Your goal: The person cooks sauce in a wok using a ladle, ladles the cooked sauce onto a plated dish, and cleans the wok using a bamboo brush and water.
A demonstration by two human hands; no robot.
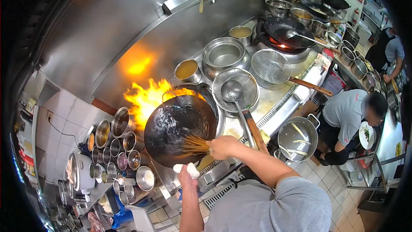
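Note:
In my right hand point(221, 147) is a bamboo wok brush point(195, 144), its bristles spread against the inside of a dark wok point(169, 125). The wok is tilted over the burner. My left hand point(188, 177) is closed on a folded white cloth point(187, 170) at the near rim of the wok; whether a handle lies under the cloth is hidden. Large flames point(146, 99) rise behind the wok's far left side. To the right of the wok, a steel ladle point(232, 91) rests on a round mesh strainer point(249, 103).
A second wok point(285, 28) sits on a glowing burner. A wooden-handled sieve point(271, 65) and a pot of yellowish liquid point(187, 70) stand nearby. Several steel containers point(103, 133) crowd the left. A large pot point(297, 137) and a crouching co-worker point(347, 116) are at the right.

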